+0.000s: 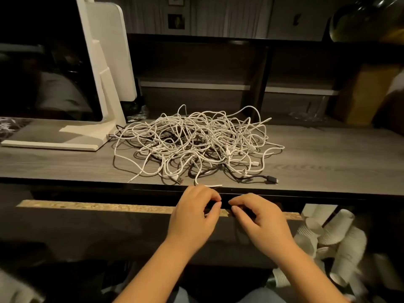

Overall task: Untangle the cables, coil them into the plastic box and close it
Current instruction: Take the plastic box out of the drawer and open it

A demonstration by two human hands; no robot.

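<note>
A big tangle of white cables (196, 143) lies in the middle of the grey wooden desk (65, 165). A black cable (251, 177) with a plug runs out of its front right side. One white cable end (211, 185) lies at the desk's front edge. Just below that edge are my left hand (194, 217) and my right hand (260, 219), side by side with their fingertips close together. Their fingers are loosely curled and I see nothing in them. No plastic box is in view.
A white monitor stand (87, 130) and a dark screen (43, 73) occupy the desk's left. Dark shelves (196, 86) rise behind the cables. Stacks of white paper cups (334, 232) sit low on the right, below the desk.
</note>
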